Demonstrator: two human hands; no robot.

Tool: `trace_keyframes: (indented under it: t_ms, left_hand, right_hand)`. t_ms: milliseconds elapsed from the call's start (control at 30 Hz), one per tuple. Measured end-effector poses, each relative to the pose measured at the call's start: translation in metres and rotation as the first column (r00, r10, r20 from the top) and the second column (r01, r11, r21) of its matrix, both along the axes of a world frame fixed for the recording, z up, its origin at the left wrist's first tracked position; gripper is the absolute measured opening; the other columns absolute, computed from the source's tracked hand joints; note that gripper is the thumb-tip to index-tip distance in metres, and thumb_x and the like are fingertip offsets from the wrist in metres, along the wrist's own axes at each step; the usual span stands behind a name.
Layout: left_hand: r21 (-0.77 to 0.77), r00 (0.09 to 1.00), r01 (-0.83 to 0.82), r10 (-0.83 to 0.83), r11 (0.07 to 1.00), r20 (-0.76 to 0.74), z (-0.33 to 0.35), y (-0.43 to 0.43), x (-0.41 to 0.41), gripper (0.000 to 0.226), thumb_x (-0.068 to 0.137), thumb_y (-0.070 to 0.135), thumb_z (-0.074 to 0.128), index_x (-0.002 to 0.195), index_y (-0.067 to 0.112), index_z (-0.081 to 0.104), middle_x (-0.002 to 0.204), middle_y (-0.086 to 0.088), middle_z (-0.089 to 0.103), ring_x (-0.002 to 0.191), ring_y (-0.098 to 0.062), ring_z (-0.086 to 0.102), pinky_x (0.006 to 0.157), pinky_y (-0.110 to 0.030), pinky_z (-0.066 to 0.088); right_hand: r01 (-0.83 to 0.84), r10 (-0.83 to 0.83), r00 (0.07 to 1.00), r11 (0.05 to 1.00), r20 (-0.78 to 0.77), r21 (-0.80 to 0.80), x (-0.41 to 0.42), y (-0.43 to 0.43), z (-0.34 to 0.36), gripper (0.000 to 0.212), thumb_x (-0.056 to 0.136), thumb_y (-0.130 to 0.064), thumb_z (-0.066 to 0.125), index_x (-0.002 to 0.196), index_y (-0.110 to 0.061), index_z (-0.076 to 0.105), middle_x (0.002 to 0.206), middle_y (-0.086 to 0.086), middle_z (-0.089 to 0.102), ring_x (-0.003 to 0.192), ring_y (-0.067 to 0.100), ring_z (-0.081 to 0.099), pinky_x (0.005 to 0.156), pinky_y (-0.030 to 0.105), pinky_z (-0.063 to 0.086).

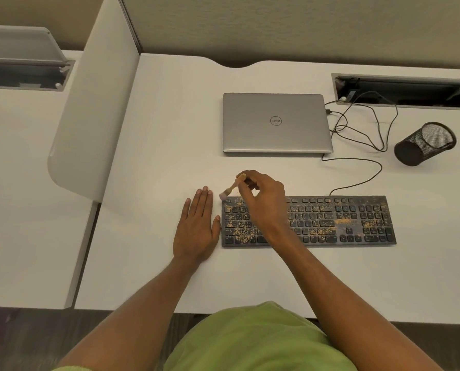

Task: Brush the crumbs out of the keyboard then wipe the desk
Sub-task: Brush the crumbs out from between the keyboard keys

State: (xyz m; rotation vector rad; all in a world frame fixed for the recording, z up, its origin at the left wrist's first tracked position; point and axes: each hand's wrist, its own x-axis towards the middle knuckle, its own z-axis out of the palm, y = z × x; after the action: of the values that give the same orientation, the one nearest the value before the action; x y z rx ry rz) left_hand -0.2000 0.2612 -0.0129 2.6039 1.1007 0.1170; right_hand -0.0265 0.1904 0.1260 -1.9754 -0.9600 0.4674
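Observation:
A black keyboard (338, 222) lies on the white desk (156, 156), its keys strewn with tan crumbs. My right hand (263, 199) hovers over the keyboard's left part and pinches a small wooden-handled brush (231, 188). The bristles touch the keyboard's top left corner. My left hand (196, 228) rests flat on the desk, fingers together, its thumb against the keyboard's left edge. It holds nothing.
A closed silver laptop (277, 123) sits behind the keyboard, with black cables (362, 129) running to an open cable tray (405, 91) at the back right. A black mesh cup (424, 144) lies tipped on its side at the right. A white divider panel (89, 116) bounds the left.

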Motion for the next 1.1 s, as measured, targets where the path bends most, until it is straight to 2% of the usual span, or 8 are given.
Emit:
trace_keyframes:
  t_ms: [67, 133, 267, 433, 633, 800, 933, 1100]
  left_hand:
    - [-0.003, 1.000, 0.002, -0.002, 1.000, 0.003, 0.000, 0.000, 0.000, 0.069, 0.111, 0.044, 0.024, 0.172, 0.014, 0.009, 0.180, -0.002, 0.005, 0.166, -0.013, -0.002, 0.136, -0.043, 0.008]
    - [-0.001, 1.000, 0.004, -0.004, 1.000, 0.000, 0.000, 0.000, 0.000, 0.070, 0.111, 0.044, 0.023, 0.172, 0.013, 0.009, 0.180, -0.002, 0.005, 0.166, -0.014, -0.001, 0.135, -0.043, 0.009]
    - [0.002, 1.000, 0.006, -0.006, 1.000, -0.009, 0.001, 0.000, 0.000, 0.070, 0.111, 0.046, 0.021, 0.172, 0.013, 0.008, 0.180, -0.002, 0.004, 0.166, -0.014, -0.002, 0.136, -0.043, 0.008]
    - [0.002, 1.000, 0.002, -0.002, 1.000, -0.012, -0.001, 0.000, 0.000, 0.070, 0.111, 0.046, 0.022, 0.172, 0.014, 0.007, 0.180, -0.001, 0.003, 0.166, -0.014, -0.003, 0.136, -0.042, 0.007]
    - [0.007, 1.000, 0.007, -0.007, 1.000, -0.013, -0.001, 0.001, -0.001, 0.070, 0.112, 0.045, 0.023, 0.172, 0.014, 0.008, 0.180, -0.002, 0.003, 0.166, -0.013, -0.004, 0.136, -0.042, 0.007]
    - [0.000, 1.000, 0.009, -0.010, 1.000, -0.012, 0.001, 0.001, 0.000, 0.070, 0.111, 0.046, 0.019, 0.172, 0.013, 0.009, 0.180, -0.002, 0.004, 0.166, -0.015, -0.001, 0.135, -0.044, 0.009]
    - [-0.004, 1.000, 0.007, -0.007, 1.000, -0.014, 0.000, 0.001, 0.000, 0.071, 0.111, 0.047, 0.018, 0.172, 0.014, 0.008, 0.180, -0.002, 0.003, 0.166, -0.014, -0.002, 0.135, -0.044, 0.009]
    - [-0.002, 1.000, 0.010, -0.010, 1.000, -0.006, 0.000, 0.001, 0.000, 0.071, 0.111, 0.047, 0.017, 0.172, 0.013, 0.009, 0.180, -0.003, 0.004, 0.166, -0.015, -0.001, 0.135, -0.044, 0.009]
  right_hand:
    - [-0.056, 0.056, 0.998, 0.998, 0.007, -0.034, 0.000, 0.002, -0.001, 0.013, 0.102, -0.027, 0.065, 0.106, -0.021, 0.076, 0.091, -0.007, 0.074, 0.084, 0.010, 0.066, 0.077, 0.043, 0.058]
    - [-0.079, 0.083, 0.995, 0.995, 0.062, -0.058, 0.001, 0.002, 0.001, 0.015, 0.102, -0.026, 0.064, 0.105, -0.020, 0.077, 0.088, -0.010, 0.073, 0.081, 0.008, 0.063, 0.075, 0.040, 0.057]
    - [-0.006, 0.009, 0.989, 1.000, 0.146, -0.021, 0.002, -0.001, 0.005, 0.015, 0.103, -0.024, 0.063, 0.101, -0.020, 0.077, 0.074, -0.035, 0.053, 0.074, -0.005, 0.057, 0.068, 0.030, 0.048]
    - [-0.073, 0.074, 0.995, 0.997, 0.061, -0.029, 0.002, -0.003, -0.003, 0.015, 0.102, -0.030, 0.064, 0.106, -0.022, 0.075, 0.089, -0.008, 0.073, 0.084, 0.014, 0.065, 0.075, 0.047, 0.057]
    - [0.011, -0.013, 0.993, 1.000, 0.118, 0.019, 0.003, -0.007, 0.006, 0.015, 0.103, -0.023, 0.062, 0.097, -0.019, 0.075, 0.074, -0.031, 0.058, 0.076, 0.004, 0.060, 0.073, 0.040, 0.054]
    - [-0.012, 0.012, 0.999, 1.000, 0.035, 0.000, 0.005, -0.007, 0.000, 0.012, 0.102, -0.028, 0.064, 0.101, -0.024, 0.075, 0.085, -0.010, 0.072, 0.082, 0.013, 0.065, 0.075, 0.048, 0.057]
    - [0.018, -0.017, 0.997, 1.000, 0.074, -0.003, 0.005, -0.008, 0.003, 0.014, 0.103, -0.027, 0.063, 0.099, -0.022, 0.076, 0.078, -0.026, 0.063, 0.081, 0.013, 0.064, 0.076, 0.046, 0.056]
    - [0.021, -0.020, 1.000, 1.000, -0.008, 0.009, 0.004, -0.007, 0.001, 0.012, 0.101, -0.028, 0.065, 0.100, -0.023, 0.076, 0.084, -0.011, 0.072, 0.081, 0.012, 0.066, 0.075, 0.047, 0.058]
